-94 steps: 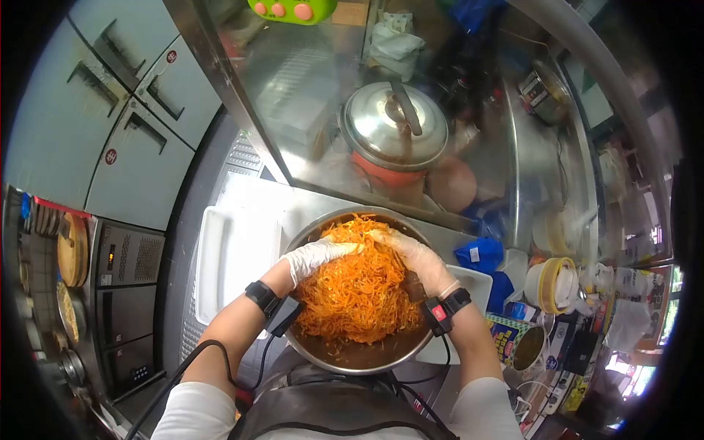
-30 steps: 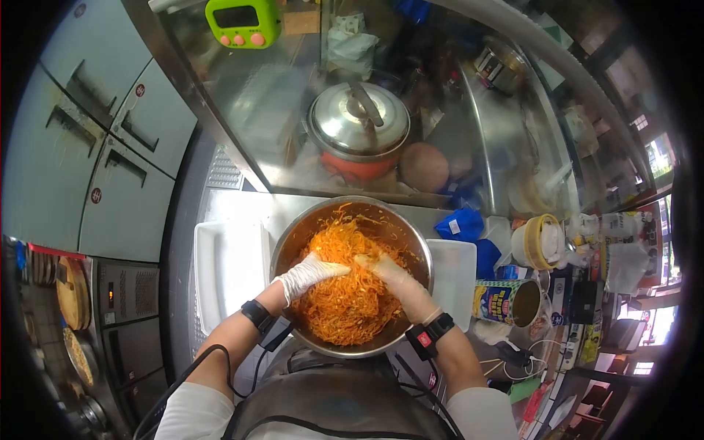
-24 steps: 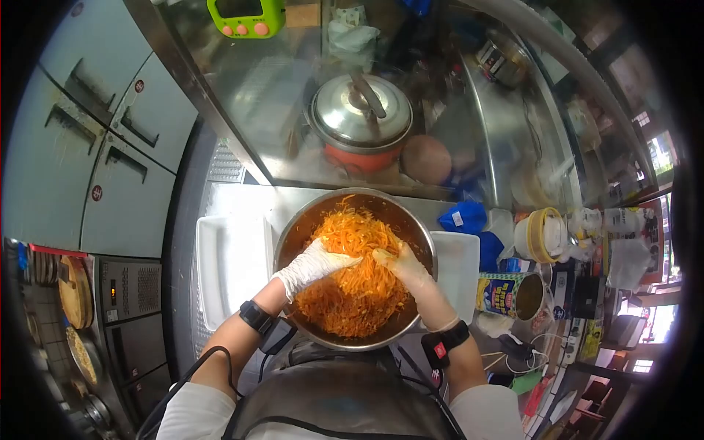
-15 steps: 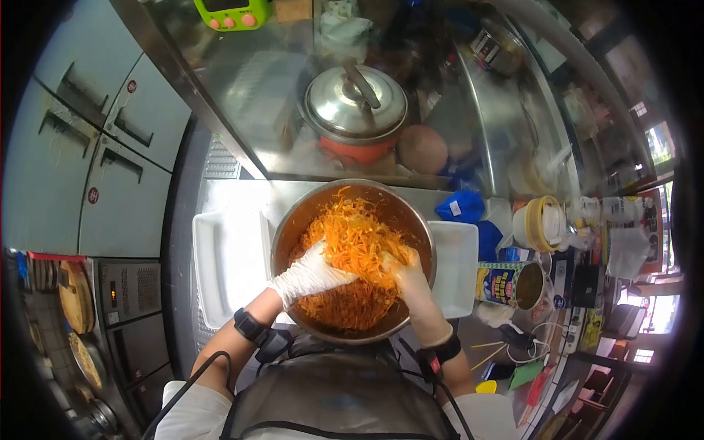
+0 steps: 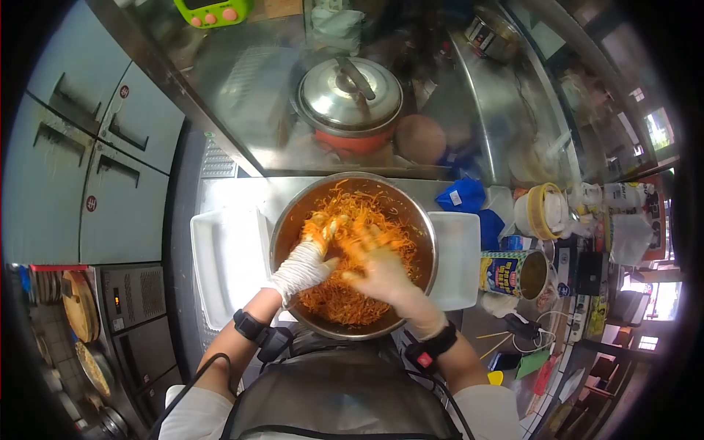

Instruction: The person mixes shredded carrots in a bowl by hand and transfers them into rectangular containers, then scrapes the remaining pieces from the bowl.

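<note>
A large steel mixing bowl (image 5: 427,249) holds a heap of shredded carrot (image 5: 352,304), bright orange on top and darker toward the front. Both my hands wear pale, thin gloves. My left hand (image 5: 308,260) is in the left part of the heap, thumb held away from the fingers, which are stained orange and partly covered by shreds. Over the middle right of the heap is my right hand (image 5: 386,277), its thumb stretched toward the left hand. Motion smears its other fingers among the shreds.
White plastic trays flank the bowl, one at left (image 5: 220,271) and another at right (image 5: 456,271). Behind a clear panel stands a lidded pot (image 5: 350,95). An open tin (image 5: 513,273), blue bags (image 5: 462,196) and a yellow-rimmed tub (image 5: 541,213) crowd the right side.
My left hand's fingers have moved up and left into the heap. My right hand has shifted left and turned palm down. The mound of shreds between them has spread out.
</note>
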A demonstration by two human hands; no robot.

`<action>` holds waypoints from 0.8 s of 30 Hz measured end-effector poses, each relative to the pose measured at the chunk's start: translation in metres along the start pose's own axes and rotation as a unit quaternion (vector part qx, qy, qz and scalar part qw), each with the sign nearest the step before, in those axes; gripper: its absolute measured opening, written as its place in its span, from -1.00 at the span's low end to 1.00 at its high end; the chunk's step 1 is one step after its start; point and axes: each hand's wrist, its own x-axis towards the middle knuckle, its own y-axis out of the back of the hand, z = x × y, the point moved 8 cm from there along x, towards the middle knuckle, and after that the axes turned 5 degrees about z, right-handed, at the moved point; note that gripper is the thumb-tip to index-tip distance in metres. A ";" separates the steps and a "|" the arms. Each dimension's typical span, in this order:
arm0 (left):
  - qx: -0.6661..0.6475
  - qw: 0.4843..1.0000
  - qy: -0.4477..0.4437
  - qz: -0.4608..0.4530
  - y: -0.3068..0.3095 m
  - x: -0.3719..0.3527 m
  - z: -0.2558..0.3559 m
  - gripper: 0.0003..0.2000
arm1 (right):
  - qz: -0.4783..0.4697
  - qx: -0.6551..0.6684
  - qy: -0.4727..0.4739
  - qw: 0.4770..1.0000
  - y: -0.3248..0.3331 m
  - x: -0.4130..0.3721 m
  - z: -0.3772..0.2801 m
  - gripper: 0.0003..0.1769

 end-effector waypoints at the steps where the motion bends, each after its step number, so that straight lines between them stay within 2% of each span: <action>1: 0.079 0.997 -0.010 -0.014 0.000 -0.001 -0.006 -0.29 | -0.037 -0.163 0.034 0.985 -0.019 0.003 -0.008 -0.35; 2: 0.055 0.992 0.058 -0.103 -0.017 -0.005 -0.035 -0.27 | -0.003 -0.160 0.110 0.981 -0.030 0.004 -0.016 -0.35; 3: 0.109 0.987 0.071 -0.094 -0.017 -0.014 -0.044 -0.27 | -0.006 -0.162 0.109 0.981 -0.028 0.010 -0.008 -0.35; 4: 0.094 0.987 0.085 -0.099 -0.016 -0.019 -0.048 -0.27 | -0.089 -0.142 -0.011 0.986 -0.030 0.022 0.022 -0.37; 5: 0.078 0.987 0.100 -0.101 -0.015 -0.024 -0.051 -0.27 | -0.169 -0.121 -0.129 0.970 -0.033 0.023 0.052 -0.38; 6: 0.076 0.987 0.104 -0.099 -0.019 -0.030 -0.057 -0.27 | -0.118 -0.090 -0.184 0.972 -0.030 0.020 0.086 -0.39; 7: 0.014 0.992 0.113 -0.059 -0.021 -0.037 -0.066 -0.28 | -0.066 -0.057 -0.239 0.967 -0.025 0.013 0.120 -0.40; 8: -0.047 0.992 0.119 -0.016 -0.018 -0.039 -0.071 -0.28 | -0.143 0.050 -0.302 0.941 -0.021 0.002 0.122 -0.42; 9: -0.048 0.992 0.119 -0.012 -0.014 -0.035 -0.068 -0.28 | -0.143 0.048 -0.299 0.942 -0.025 0.003 0.113 -0.42; 10: -0.100 0.983 0.157 -0.002 -0.010 -0.033 -0.066 -0.29 | -0.088 -0.057 -0.166 0.980 -0.030 0.011 0.080 -0.46; 11: -0.152 0.969 0.197 0.004 -0.012 -0.036 -0.067 -0.30 | -0.034 -0.156 -0.032 0.987 -0.038 0.012 0.042 -0.49; 13: -0.123 0.973 0.194 0.028 -0.007 -0.032 -0.068 -0.34 | -0.165 -0.128 0.042 0.977 -0.054 0.013 -0.023 -0.55; 14: -0.132 0.969 0.208 0.025 -0.005 -0.032 -0.068 -0.36 | -0.165 -0.128 0.042 0.977 -0.058 0.012 -0.021 -0.55; 16: -0.140 0.965 0.222 0.021 -0.001 -0.030 -0.071 -0.38 | -0.220 -0.131 0.164 0.953 -0.085 0.003 -0.018 -0.45; 17: -0.167 0.958 0.232 0.028 0.000 -0.031 -0.074 -0.38 | -0.101 -0.120 0.138 0.978 -0.070 0.003 0.012 -0.40; 18: -0.197 0.950 0.241 0.037 0.001 -0.031 -0.076 -0.39 | -0.195 -0.097 -0.046 0.975 -0.050 0.006 0.043 -0.38; 19: -0.226 0.940 0.252 0.046 0.002 -0.033 -0.078 -0.39 | -0.065 -0.140 -0.047 0.987 -0.025 0.007 0.061 -0.35; 21: -0.256 0.928 0.268 0.045 0.002 -0.036 -0.075 -0.40 | -0.087 -0.171 -0.245 0.950 -0.037 -0.007 0.096 -0.31; 23: -0.174 0.945 0.273 0.053 0.003 -0.037 -0.074 -0.40 | -0.139 -0.213 -0.153 0.955 -0.063 0.001 0.052 -0.32; 24: -0.175 0.944 0.274 0.050 0.001 -0.037 -0.075 -0.40 | -0.091 -0.210 -0.065 0.971 -0.063 0.006 0.014 -0.38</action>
